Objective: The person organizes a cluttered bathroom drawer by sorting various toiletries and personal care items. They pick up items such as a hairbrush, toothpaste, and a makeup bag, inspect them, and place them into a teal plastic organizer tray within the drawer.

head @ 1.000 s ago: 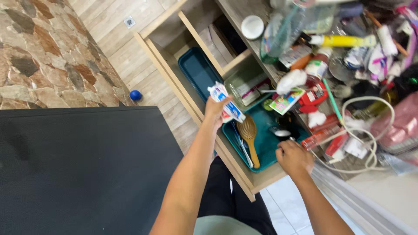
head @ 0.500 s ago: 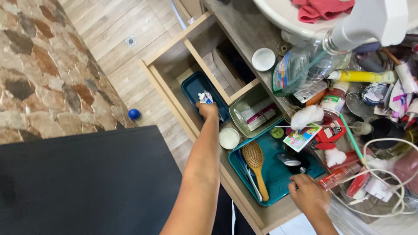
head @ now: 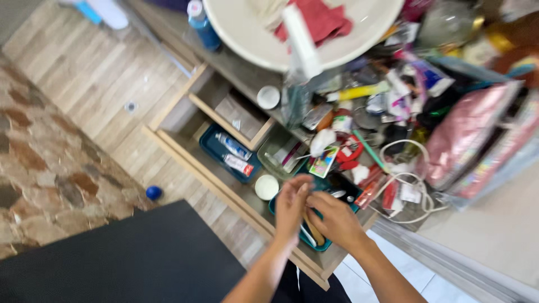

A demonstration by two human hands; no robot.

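Wooden open drawer (head: 185, 143) under a cluttered counter: left hand (head: 292, 205) and right hand (head: 334, 220) meet over the teal tray (head: 306, 238) at its front edge, hiding a brush handle (head: 314, 231); blur leaves their grip unclear.

Teal tray (head: 314, 242) in open drawer (head: 236, 203)

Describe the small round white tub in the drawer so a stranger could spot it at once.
Start at the open wooden drawer below the cluttered counter. Inside, two teal trays sit side by side: the far tray holds tubes, and both hands hover over the near tray. The tub stands in the gap between them, by the left hand: the only round, plain white thing there.
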